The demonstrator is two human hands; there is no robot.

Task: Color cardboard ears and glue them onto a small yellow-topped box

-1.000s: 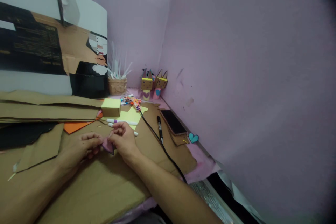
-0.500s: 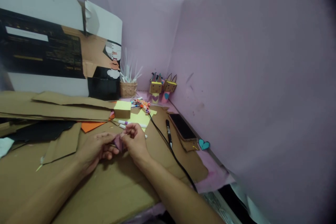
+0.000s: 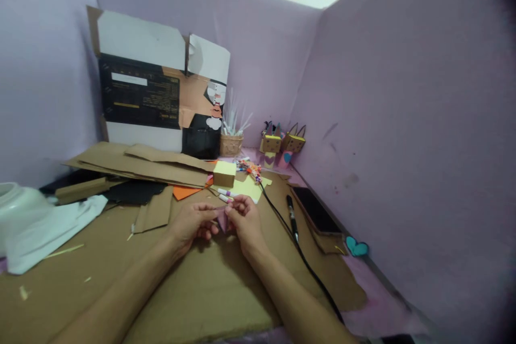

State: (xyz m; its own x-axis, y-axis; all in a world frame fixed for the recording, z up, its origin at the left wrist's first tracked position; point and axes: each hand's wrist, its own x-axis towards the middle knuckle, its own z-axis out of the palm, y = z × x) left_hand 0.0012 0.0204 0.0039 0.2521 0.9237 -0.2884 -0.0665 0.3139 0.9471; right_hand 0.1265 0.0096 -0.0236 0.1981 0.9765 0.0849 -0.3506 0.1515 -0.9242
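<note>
Head view: the left hand point(image 3: 189, 228) pinches the left side of a small purple, pointed, folded-looking piece point(image 3: 222, 220), while the right hand point(image 3: 245, 223) closes thumb and fingertips on its right side. Both grips are narrow, and the piece is held just above a large brown cardboard sheet point(image 3: 201, 295), between the two hands.

The piece looks cut to a point already, but handling it seems unfinished, as it is in the fingers and joined to nothing visible (whether it is creased or glued is too small to tell). Beyond the hands, a small cardboard box with a pale yellow top point(image 3: 224, 176) sits without ears or a visible face. Further back, two box-headed cardboard figures with pointed ears point(image 3: 272, 144) look complete, each with a heart on its body. How much work remains on the purple piece cannot be told.
</note>
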